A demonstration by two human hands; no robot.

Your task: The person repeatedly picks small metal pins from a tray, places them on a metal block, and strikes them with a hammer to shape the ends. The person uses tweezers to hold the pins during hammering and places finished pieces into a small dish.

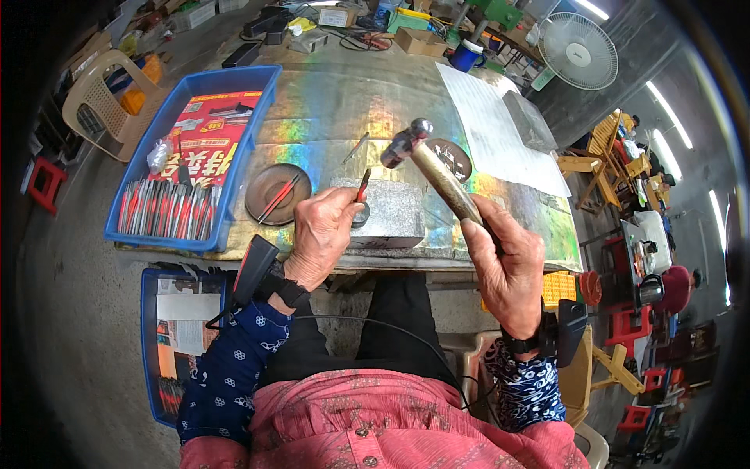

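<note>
My left hand is closed on slim red-and-black tweezers, dark tip up, at the left edge of a grey metal block. Beside those fingers, a small dark round piece is on the block. In my right hand is a ball-peen hammer, gripped by its wooden handle, its head raised over the table beyond the block. A brown round dish to the left holds more red tweezers. A thin metal strip lies behind the block.
A blue tray at the left holds a tight row of red and silver slim pieces. Another round dish lies behind the hammer, near white paper sheets. A second blue tray is below the table's left side.
</note>
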